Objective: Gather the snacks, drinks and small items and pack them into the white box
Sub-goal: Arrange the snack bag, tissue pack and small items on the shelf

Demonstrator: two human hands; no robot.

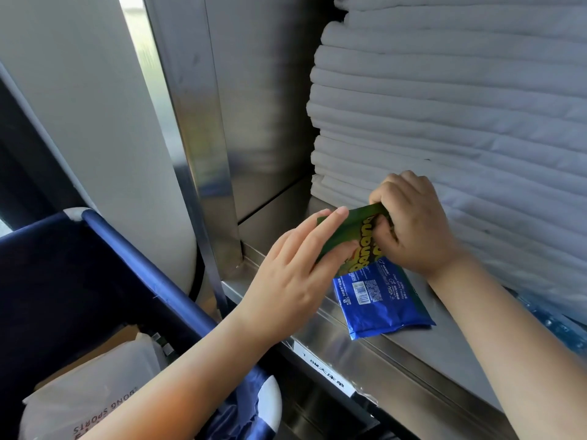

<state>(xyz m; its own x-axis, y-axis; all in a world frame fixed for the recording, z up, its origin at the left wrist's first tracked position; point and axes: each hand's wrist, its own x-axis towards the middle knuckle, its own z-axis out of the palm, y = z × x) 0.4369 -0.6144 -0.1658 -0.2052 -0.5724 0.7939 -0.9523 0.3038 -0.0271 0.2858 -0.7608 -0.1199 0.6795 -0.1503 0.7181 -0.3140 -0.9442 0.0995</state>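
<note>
A green snack packet (357, 235) with yellow lettering is held above a steel shelf (422, 354). My right hand (413, 230) grips its far end, fingers curled around the edge. My left hand (295, 274) lies flat against the packet's near side, fingers stretched out. Under the green packet a blue packet (378, 303) with white print and a barcode lies on the shelf, jutting slightly over the front edge. No white box is in view.
A tall stack of folded white linen (460, 106) fills the shelf behind my hands. A blue fabric cart (104, 281) stands at the lower left, holding a white bag (95, 392) with printed letters. A steel upright (203, 154) borders the shelf's left side.
</note>
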